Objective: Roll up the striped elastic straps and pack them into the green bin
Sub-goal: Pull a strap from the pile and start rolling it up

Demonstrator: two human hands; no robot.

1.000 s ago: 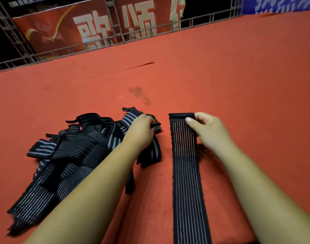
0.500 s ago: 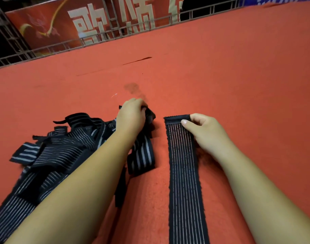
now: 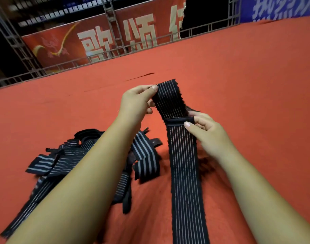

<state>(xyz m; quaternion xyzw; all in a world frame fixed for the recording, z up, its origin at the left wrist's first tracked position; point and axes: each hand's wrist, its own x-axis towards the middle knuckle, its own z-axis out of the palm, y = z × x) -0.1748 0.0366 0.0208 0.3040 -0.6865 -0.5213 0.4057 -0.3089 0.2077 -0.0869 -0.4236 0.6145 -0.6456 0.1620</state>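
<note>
L hand (image 3: 135, 103) pinches raised striped elastic (image 3: 169, 97); R hand (image 3: 206, 132) pinches hemmed flat strap (image 3: 185, 173).

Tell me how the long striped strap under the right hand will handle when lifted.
Likely floppy: the long strap drapes over humps in the red surface, its end folded over in the grip of the right hand. Probably light: a thumb-and-finger pinch holds it. Fuzzy edges suggest it drags rather than slides.
</note>
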